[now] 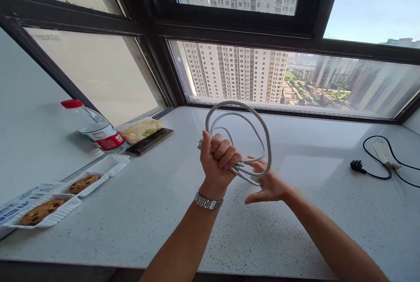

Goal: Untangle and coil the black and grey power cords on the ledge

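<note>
A white cable [268, 142], looped into a loose coil, is gripped in my left hand [219, 159], whose fingers are wrapped round it above the countertop. The loops stand up and lean to the right of that fist. Behind and below them is my right hand [267, 183], its fingers stretched and the thumb apart. Part of the coil crosses in front of the right fingers, and I cannot tell if they touch it. A small end of the cable pokes out at the left of my fist; its plug is mostly hidden.
On the speckled white countertop [157, 194], at left, are a water bottle [110, 140] with a red cap, a dark phone [150, 141], a wrapped bread [141, 130] and a plastic tray [111, 166] with cookies. A black power cord [377, 177] lies at right. Windows [236, 72] border the back.
</note>
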Tool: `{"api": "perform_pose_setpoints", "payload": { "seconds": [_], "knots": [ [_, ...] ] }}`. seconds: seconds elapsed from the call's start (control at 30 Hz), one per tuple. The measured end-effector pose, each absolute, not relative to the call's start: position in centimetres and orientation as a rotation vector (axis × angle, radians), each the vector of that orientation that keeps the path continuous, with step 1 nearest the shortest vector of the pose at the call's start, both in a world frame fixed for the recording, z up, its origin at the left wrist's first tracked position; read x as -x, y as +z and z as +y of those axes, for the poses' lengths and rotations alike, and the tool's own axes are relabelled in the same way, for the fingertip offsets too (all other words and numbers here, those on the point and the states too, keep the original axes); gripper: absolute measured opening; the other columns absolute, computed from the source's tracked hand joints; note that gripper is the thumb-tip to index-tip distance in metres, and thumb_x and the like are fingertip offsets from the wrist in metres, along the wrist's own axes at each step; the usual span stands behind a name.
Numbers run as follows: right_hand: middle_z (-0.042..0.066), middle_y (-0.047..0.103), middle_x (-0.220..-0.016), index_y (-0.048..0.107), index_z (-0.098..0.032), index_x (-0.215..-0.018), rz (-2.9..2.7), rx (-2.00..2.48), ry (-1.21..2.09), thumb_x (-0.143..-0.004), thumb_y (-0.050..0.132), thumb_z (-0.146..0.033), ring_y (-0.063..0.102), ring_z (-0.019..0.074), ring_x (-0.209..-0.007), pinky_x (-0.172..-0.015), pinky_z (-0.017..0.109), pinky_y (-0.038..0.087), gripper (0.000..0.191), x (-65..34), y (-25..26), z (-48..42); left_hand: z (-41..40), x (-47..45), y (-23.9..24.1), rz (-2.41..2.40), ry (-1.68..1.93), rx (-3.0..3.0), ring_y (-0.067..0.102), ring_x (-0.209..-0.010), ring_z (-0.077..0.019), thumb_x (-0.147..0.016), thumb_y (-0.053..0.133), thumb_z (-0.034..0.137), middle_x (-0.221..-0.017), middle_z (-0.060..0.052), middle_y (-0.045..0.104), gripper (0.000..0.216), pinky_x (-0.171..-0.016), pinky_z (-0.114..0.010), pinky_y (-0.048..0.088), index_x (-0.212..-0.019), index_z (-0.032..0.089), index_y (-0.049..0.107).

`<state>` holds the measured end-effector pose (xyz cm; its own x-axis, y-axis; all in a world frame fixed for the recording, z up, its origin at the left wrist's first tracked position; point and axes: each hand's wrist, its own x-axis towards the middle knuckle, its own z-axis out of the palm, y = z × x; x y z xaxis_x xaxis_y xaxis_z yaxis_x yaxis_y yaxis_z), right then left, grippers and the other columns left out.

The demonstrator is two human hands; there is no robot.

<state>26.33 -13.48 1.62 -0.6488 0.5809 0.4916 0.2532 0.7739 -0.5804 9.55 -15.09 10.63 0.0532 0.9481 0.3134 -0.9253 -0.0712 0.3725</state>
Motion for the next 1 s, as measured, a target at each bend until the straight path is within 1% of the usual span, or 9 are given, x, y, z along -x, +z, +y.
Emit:
{"api": "perform_pose_setpoints", "payload": {
  "seconds": [0.17, 0.3, 0.43, 0.53, 0.63, 0.73, 0.87, 0.93, 1.0],
  "knots": [
    [0.012, 0.057, -0.126, 0.056, -0.019, -0.109, -2.382, 0.744, 0.616, -0.066, 0.077, -0.040, 0.057, 0.0252, -0.107, -0.091, 0.039, 0.044, 0.052, -27.8, 2.6, -13.4, -14.8, -11.0, 9.9, 0.105, 1.460, -0.556, 0.005, -0.028, -0.0022, -0.091, 0.040, 0.052, -0.040, 0.010, 0.010, 0.057, -0.026, -0.015, 0.013, -0.053, 0.019, 0.013],
    [0.008, 0.068, -0.094, 0.062, -0.019, -0.094, -2.480, 0.984, 0.281, -0.064, 0.075, -0.028, 0.061, 0.0226, -0.088, -0.082, 0.037, 0.043, 0.034, -30.4, 2.7, -14.1, -13.6, -11.1, 7.8, 0.323, 1.379, -0.443, 0.017, -0.028, -0.0024, -0.091, 0.045, 0.044, -0.040, 0.009, 0.018, 0.056, -0.029, -0.015, 0.020, -0.052, 0.019, 0.014],
    [0.002, 0.067, -0.070, 0.063, -0.018, -0.075, -2.549, 1.126, -0.054, -0.070, 0.067, -0.023, 0.058, 0.0164, -0.067, -0.081, 0.036, 0.038, 0.009, -33.1, 3.1, -15.6, -12.9, -11.8, 5.0, 0.647, 1.318, -0.416, 0.033, -0.031, -0.0052, -0.085, 0.057, 0.042, -0.039, 0.008, 0.026, 0.054, -0.037, -0.019, 0.036, -0.051, 0.019, 0.022],
    [0.003, 0.064, -0.065, 0.059, -0.017, -0.067, -2.560, 1.007, -0.430, -0.078, 0.062, -0.027, 0.054, 0.0156, -0.065, -0.079, 0.036, 0.034, 0.014, -34.4, 4.6, -16.8, -13.5, -12.7, 4.0, 0.694, 1.250, -0.448, 0.035, -0.033, -0.0057, -0.083, 0.061, 0.042, -0.039, 0.009, 0.028, 0.052, -0.040, -0.020, 0.039, -0.052, 0.020, 0.026],
    [0.003, 0.064, -0.069, 0.060, -0.017, -0.072, -2.531, 0.704, -0.712, -0.087, 0.055, -0.033, 0.053, 0.0157, -0.068, -0.076, 0.035, 0.032, 0.022, -34.9, 7.4, -17.9, -14.8, -14.0, 4.0, 0.545, 1.183, -0.380, 0.026, -0.030, -0.0037, -0.083, 0.060, 0.042, -0.039, 0.009, 0.022, 0.055, -0.034, -0.017, 0.030, -0.051, 0.020, 0.021],
    [0.003, 0.062, -0.070, 0.060, -0.018, -0.074, -2.546, 0.545, -0.817, -0.091, 0.050, -0.037, 0.051, 0.0163, -0.069, -0.077, 0.036, 0.032, 0.027, -35.1, 10.6, -19.0, -15.5, -15.9, 4.2, 0.333, 1.169, -0.314, 0.016, -0.029, -0.0023, -0.086, 0.053, 0.045, -0.039, 0.009, 0.013, 0.059, -0.031, -0.015, 0.020, -0.051, 0.019, 0.014],
    [0.002, 0.058, -0.063, 0.057, -0.019, -0.065, -2.727, 0.665, -0.787, -0.085, 0.057, -0.042, 0.048, 0.0168, -0.066, -0.079, 0.037, 0.031, 0.031, -35.5, 13.0, -19.8, -14.7, -18.3, 3.6, 0.263, 1.116, -0.289, 0.013, -0.028, -0.0016, -0.088, 0.049, 0.049, -0.039, 0.009, 0.011, 0.061, -0.031, -0.014, 0.017, -0.051, 0.018, 0.011],
    [0.002, 0.057, -0.059, 0.056, -0.019, -0.063, -2.812, 0.772, -0.739, -0.079, 0.065, -0.048, 0.048, 0.0162, -0.063, -0.077, 0.036, 0.031, 0.035, -35.9, 12.8, -19.8, -13.9, -18.6, 2.9, 0.389, 1.019, -0.288, 0.017, -0.027, -0.0020, -0.087, 0.050, 0.049, -0.037, 0.009, 0.014, 0.061, -0.031, -0.014, 0.022, -0.050, 0.019, 0.013],
    [0.001, 0.056, -0.057, 0.055, -0.018, -0.061, -2.845, 0.883, -0.702, -0.071, 0.071, -0.055, 0.047, 0.0156, -0.060, -0.073, 0.035, 0.030, 0.041, -36.2, 11.8, -19.6, -13.1, -18.2, 2.0, 0.604, 0.953, -0.343, 0.026, -0.027, -0.0034, -0.084, 0.055, 0.048, -0.035, 0.009, 0.022, 0.059, -0.033, -0.016, 0.031, -0.048, 0.019, 0.019]
  ]
}}
